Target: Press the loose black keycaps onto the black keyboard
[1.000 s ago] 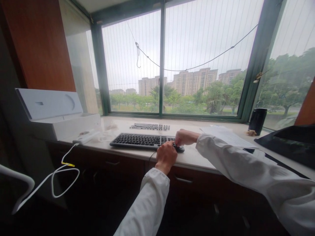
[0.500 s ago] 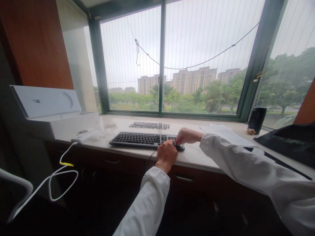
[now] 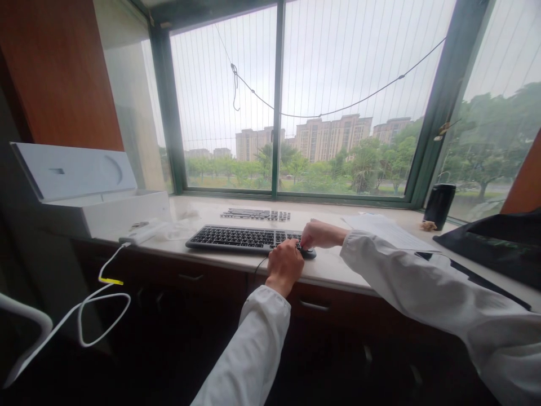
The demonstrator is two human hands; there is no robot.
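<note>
A dark keyboard [image 3: 236,237] lies on the pale window counter [image 3: 333,268]. At its right end sits a small black mouse-like object [image 3: 310,254], mostly hidden. My left hand [image 3: 285,265] is curled closed at the keyboard's right front corner. My right hand [image 3: 320,233] is also closed, its fingertips pinched down at that same corner, touching the black object. What either hand grips is too small to make out. Both arms wear white sleeves.
A row of loose keycaps [image 3: 256,214] lies behind the keyboard. An open white box [image 3: 91,194] stands at the left, with a white cable [image 3: 91,304] hanging off the edge. Papers [image 3: 389,231], a black cup [image 3: 439,206] and a dark tray [image 3: 494,242] are at the right.
Both hands stay at the keyboard's right corner with only slight shifts. The view has drifted a little, so the scene sits slightly further left.
</note>
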